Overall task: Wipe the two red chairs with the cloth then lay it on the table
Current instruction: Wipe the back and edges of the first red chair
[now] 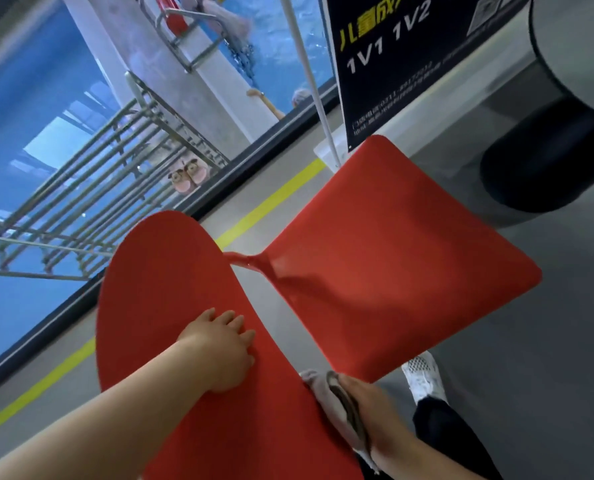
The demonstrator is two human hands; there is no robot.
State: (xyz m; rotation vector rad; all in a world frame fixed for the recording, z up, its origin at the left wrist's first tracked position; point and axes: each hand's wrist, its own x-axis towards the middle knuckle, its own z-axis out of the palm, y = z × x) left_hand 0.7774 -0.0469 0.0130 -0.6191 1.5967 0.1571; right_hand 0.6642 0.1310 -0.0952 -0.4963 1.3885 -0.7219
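While flat on the chair (191, 289), left hand (224, 355) open; right hand (364, 400) apparently gripping cloth (330, 400) at its edge.

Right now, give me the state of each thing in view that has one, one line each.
Left hand: open, flat on the backrest.
Right hand: closed on the cloth.
Cloth: bunched, pressed to the backrest's edge.
Red chair: upright, seat bare.
Slippers: paired on the floor behind the glass.

Red chair (385, 258) with smooth backrest and seat, pale cloth (337, 407) bunched against the backrest's edge
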